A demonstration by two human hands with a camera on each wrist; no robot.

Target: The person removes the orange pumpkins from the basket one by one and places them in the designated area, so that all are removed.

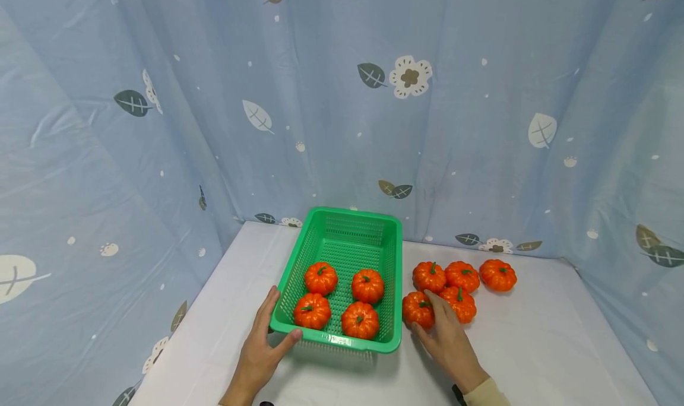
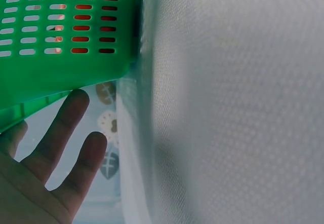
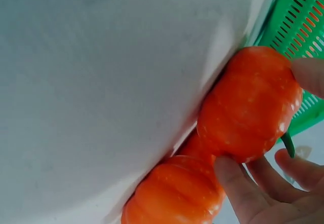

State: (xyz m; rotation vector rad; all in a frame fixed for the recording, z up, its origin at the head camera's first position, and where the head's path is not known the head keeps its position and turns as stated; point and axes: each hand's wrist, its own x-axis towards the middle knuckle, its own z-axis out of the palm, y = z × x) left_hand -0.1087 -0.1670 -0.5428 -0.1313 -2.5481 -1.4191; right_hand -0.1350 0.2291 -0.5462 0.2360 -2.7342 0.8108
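Observation:
A green plastic basket [image 1: 392,345] with slotted walls holds several small orange pumpkins, one of them a pumpkin [image 1: 360,320] at the near right corner. My left hand [image 1: 262,349] rests at the basket's near left corner, thumb on the front rim and fingers along the left side; in the left wrist view its fingers [image 2: 59,130] look straight. To the right of the basket, my right hand [image 1: 447,341] grips a pumpkin [image 1: 416,311] between thumb and fingers. The right wrist view shows this pumpkin [image 3: 248,105] close to the basket wall, its green stem towards the palm.
More pumpkins lie right of the basket: one pumpkin [image 1: 458,305] beside my right hand, two behind it, and another pumpkin [image 1: 498,275] farther right. A white cloth covers the table [image 1: 540,335]. Blue printed curtains [image 1: 331,97] hang behind and at both sides.

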